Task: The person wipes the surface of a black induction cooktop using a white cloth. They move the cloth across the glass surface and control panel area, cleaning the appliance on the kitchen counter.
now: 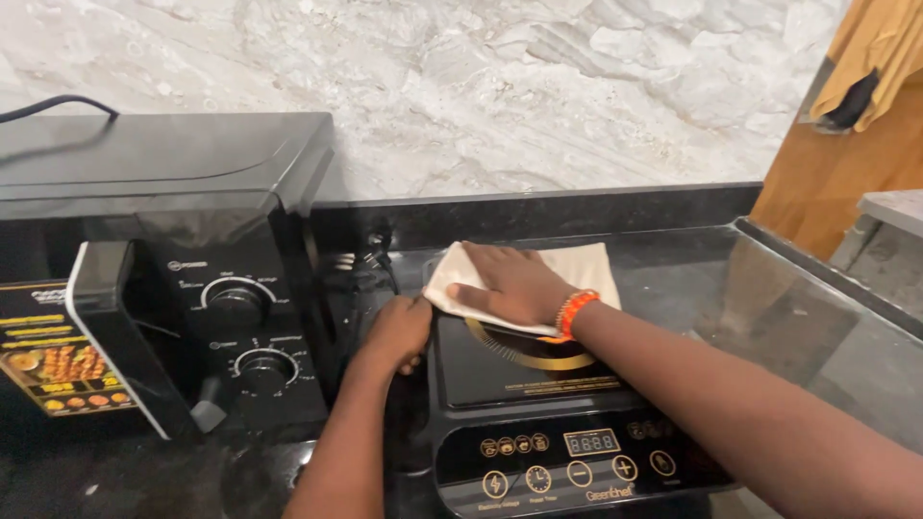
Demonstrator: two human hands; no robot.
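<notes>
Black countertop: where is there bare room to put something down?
The countertop lies bare right of the induction cooktop, up to its raised edge. Crowded: the gap beside the microwave oven, filled by the left hand; right hand presses a cloth.

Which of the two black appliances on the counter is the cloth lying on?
The flat induction cooktop, right of the microwave oven. The right hand presses the beige cloth onto its glass top; the left hand grips its left edge.

Two bare forearms, no sleeves; orange beaded bracelet (574,312) on right wrist
</notes>
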